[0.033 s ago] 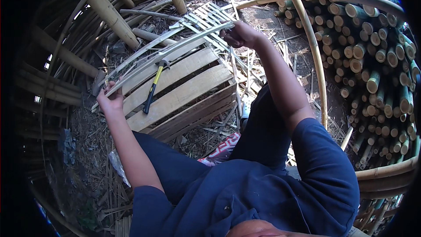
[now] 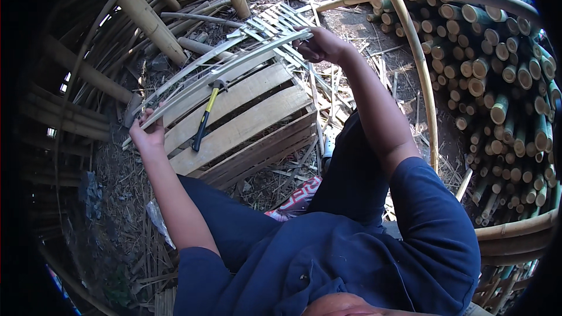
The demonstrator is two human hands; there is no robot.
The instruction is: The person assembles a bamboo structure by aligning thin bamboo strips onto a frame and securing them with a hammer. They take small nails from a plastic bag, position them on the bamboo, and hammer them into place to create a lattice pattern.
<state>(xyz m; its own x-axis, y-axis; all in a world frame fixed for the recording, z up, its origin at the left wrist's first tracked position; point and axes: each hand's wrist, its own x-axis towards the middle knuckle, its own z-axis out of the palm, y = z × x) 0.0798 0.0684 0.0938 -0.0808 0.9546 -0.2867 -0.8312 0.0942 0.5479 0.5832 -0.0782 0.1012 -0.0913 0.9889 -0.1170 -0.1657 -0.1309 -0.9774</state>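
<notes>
A long, pale bamboo strip (image 2: 257, 54) stretches between my two hands above a slatted wooden crate (image 2: 252, 114). My left hand (image 2: 148, 132) is closed round its near left end. At the far right end, the fingers of my right hand (image 2: 319, 45) are closed on the strip. A hammer (image 2: 205, 118) with a yellow and black handle lies on the crate's top slats, its head close beneath the strip. Beyond the strip, another long bamboo strip (image 2: 196, 65) runs nearly alongside it. A lattice of crossed bamboo slats (image 2: 280, 22) lies past the crate's far end.
Cut bamboo poles (image 2: 480, 70) are stacked high on the right, behind a curved bamboo pole (image 2: 422, 70). Upright bamboo posts (image 2: 137, 14) and heaped strips stand at the far left. Bamboo scraps litter the ground. A red and white printed bag (image 2: 298, 199) lies between my legs.
</notes>
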